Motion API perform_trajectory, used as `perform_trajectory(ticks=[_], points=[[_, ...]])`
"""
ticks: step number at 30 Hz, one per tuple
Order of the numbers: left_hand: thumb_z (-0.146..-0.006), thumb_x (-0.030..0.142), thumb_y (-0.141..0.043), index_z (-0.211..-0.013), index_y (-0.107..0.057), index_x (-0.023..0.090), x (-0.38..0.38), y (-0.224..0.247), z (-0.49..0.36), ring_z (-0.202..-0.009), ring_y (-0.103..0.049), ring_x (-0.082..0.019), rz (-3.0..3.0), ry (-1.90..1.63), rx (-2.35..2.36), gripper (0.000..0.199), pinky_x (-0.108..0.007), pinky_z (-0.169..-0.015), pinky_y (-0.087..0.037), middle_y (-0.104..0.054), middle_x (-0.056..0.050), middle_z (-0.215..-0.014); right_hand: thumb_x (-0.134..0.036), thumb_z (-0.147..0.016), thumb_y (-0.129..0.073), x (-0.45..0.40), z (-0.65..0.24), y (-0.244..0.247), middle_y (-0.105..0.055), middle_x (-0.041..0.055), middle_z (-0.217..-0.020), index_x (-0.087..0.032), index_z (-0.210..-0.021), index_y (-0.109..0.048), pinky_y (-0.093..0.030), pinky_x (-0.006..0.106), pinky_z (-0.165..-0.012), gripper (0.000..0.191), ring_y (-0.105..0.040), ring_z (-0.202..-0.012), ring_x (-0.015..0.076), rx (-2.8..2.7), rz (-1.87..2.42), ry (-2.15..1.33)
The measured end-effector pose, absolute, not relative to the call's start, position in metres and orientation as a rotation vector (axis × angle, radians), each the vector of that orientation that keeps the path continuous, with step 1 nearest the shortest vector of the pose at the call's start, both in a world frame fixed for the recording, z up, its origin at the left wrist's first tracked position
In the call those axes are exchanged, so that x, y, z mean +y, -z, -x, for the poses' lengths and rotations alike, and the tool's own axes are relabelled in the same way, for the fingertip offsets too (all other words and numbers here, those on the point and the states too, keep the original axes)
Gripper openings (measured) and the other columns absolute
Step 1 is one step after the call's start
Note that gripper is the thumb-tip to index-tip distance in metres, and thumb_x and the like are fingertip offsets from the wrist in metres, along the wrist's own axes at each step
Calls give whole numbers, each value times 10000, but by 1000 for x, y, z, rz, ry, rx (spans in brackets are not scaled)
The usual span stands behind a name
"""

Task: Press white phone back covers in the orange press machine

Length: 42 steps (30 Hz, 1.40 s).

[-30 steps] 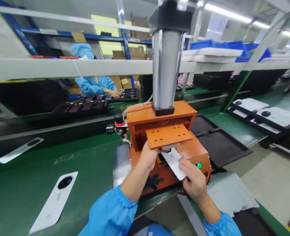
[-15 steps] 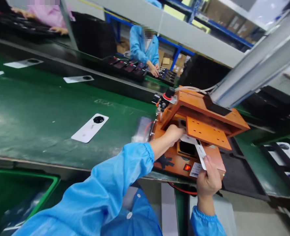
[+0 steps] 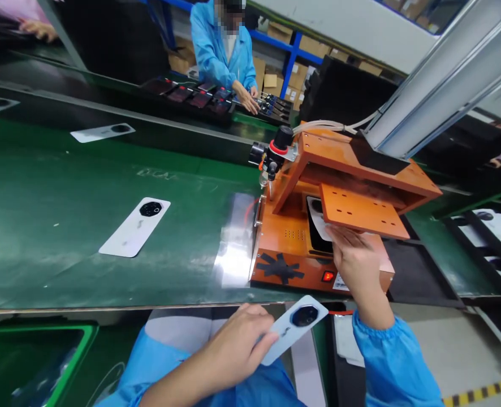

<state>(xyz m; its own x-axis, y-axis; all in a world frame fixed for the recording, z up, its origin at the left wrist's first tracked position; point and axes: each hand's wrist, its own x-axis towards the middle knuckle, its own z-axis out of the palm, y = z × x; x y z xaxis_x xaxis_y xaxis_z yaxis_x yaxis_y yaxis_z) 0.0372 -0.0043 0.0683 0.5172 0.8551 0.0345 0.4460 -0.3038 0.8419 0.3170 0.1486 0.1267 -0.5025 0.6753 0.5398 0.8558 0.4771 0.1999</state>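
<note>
My left hand (image 3: 242, 345) is closed on a white phone back cover (image 3: 295, 328) with a round black camera ring, held in front of the bench edge. My right hand (image 3: 354, 257) reaches under the raised plate (image 3: 363, 210) of an orange press (image 3: 284, 226). Its fingers are at the lower end of another white back cover (image 3: 318, 226), which lies tilted over the black bed of the press. The plate hides part of that cover, and the fingertips are partly hidden too.
A back cover (image 3: 134, 229) lies on the green bench (image 3: 182, 237) to the left, with another cover (image 3: 102, 133) behind it. A regulator (image 3: 276, 150) sits on the press's left side. Black racks of covers (image 3: 499, 226) stand at right. A co-worker (image 3: 223, 53) works across the bench.
My left hand has come out of the press and down toward me with a back cover. My right hand has moved up and in under the plate with the cover it held.
</note>
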Motion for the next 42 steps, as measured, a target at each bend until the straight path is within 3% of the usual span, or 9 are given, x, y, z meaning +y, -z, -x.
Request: perform_trajectory(ticks=[3,6,10,16,21,24,28,33,42], points=[[-1006,257,-460,-828,-643,200,-5,-62,-37,-911,-621,-202,-1940,-643,1083,262,-337,-860,-482,-681,-36,-895,-164,-997,-469,149,-316,-129,-731,95,-1233,-173,-1276,-707,-608,435,-933,367,-704,-1102,284,-2388,1317,505],[-1008,231,-473,-905,-677,208,-2,-65,-32,-1011,-628,-208,-1996,-714,1043,230,-360,-930,-495,-713,-44,-1058,-225,-977,-504,148,-324,-132,-706,106,-1274,-187,-1298,-696,-598,460,-974,376,-666,-1166,292,-2420,1338,250],[-997,227,-525,-836,-663,209,4,-70,-27,-1149,-609,-231,-2138,-752,1017,213,-400,-996,-512,-673,-39,-1298,-392,-974,-590,145,-329,-141,-634,109,-1378,-234,-1370,-649,-546,490,-1057,430,-586,-1284,307,-2484,1383,-58],[-977,171,-544,-870,-683,176,16,-68,-36,-1201,-558,-289,-2397,-793,1153,176,-475,-995,-540,-457,-79,-1606,-586,-974,-593,139,-304,-130,-642,137,-1346,-204,-1321,-654,-503,591,-1053,520,-579,-1265,369,-2313,1515,75],[-955,102,-532,-875,-690,137,20,-52,-43,-1167,-559,-310,-2615,-829,1244,181,-484,-894,-565,-359,-156,-1654,-394,-987,-624,93,-299,-93,-534,157,-1429,-236,-1319,-632,-459,594,-1099,368,-528,-1315,362,-1956,1412,210],[-962,83,-493,-856,-690,139,21,-45,-43,-1108,-584,-287,-2681,-879,1245,230,-445,-842,-562,-363,-165,-1650,-252,-956,-642,47,-316,-57,-588,129,-1235,-249,-1279,-626,-530,521,-986,323,-601,-1147,309,-1667,1415,313],[-983,115,-477,-908,-715,149,22,-40,-45,-1066,-603,-269,-2763,-908,1203,251,-418,-822,-557,-390,-151,-1639,-261,-977,-617,11,-359,-18,-597,117,-1086,-206,-1407,-528,-574,472,-830,442,-615,-971,278,-1509,1622,289],[-988,114,-460,-978,-728,159,21,-31,-44,-1124,-601,-262,-2749,-846,1184,271,-415,-889,-564,-363,-151,-1653,-275,-1002,-586,14,-395,-6,-577,157,-1225,-208,-1486,-494,-547,539,-985,497,-597,-1131,310,-1582,1687,400],[-962,111,-517,-996,-727,177,19,-26,-42,-1100,-647,-267,-2758,-813,1236,223,-416,-883,-583,-378,-181,-1640,-177,-999,-591,17,-404,-4,-615,116,-1225,-294,-1535,-473,-569,447,-964,561,-640,-1081,270,-1667,1650,448]])
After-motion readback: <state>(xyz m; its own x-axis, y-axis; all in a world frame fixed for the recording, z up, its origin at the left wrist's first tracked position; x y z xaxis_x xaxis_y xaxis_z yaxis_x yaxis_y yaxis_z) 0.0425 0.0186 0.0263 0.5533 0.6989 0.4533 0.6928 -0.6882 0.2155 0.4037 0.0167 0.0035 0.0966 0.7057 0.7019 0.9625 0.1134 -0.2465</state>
